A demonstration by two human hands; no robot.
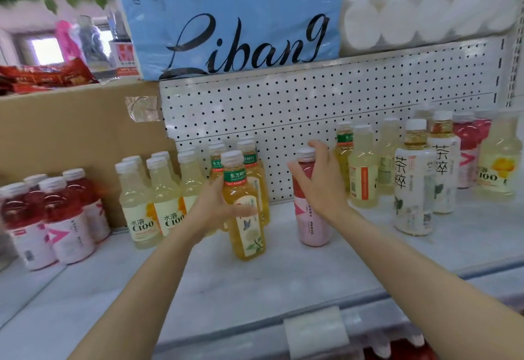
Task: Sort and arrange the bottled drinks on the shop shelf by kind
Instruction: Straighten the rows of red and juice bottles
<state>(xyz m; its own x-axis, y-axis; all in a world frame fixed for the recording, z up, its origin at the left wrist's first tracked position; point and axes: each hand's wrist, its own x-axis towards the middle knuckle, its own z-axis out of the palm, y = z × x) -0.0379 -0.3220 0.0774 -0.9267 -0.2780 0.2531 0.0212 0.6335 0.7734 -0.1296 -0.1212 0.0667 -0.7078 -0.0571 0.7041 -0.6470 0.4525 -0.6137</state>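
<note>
On the shelf (283,269), red bottles (48,217) stand at your far left, then pale C100 bottles (147,203). Your left hand (211,206) grips an amber tea bottle (245,206) standing in front of its kind. Your right hand (317,178) curls loosely around a pink bottle (310,226), standing alone. Mixed bottles (425,172) crowd the right.

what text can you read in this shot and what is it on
"Libang", "18" and "2500": blue tissue pack
"水溶 C100": pale yellow bottles
"茶萃": white-label bottles
"东方树叶", partly blurred: amber bottle held by the left hand
Other small print: too blurred.
</note>
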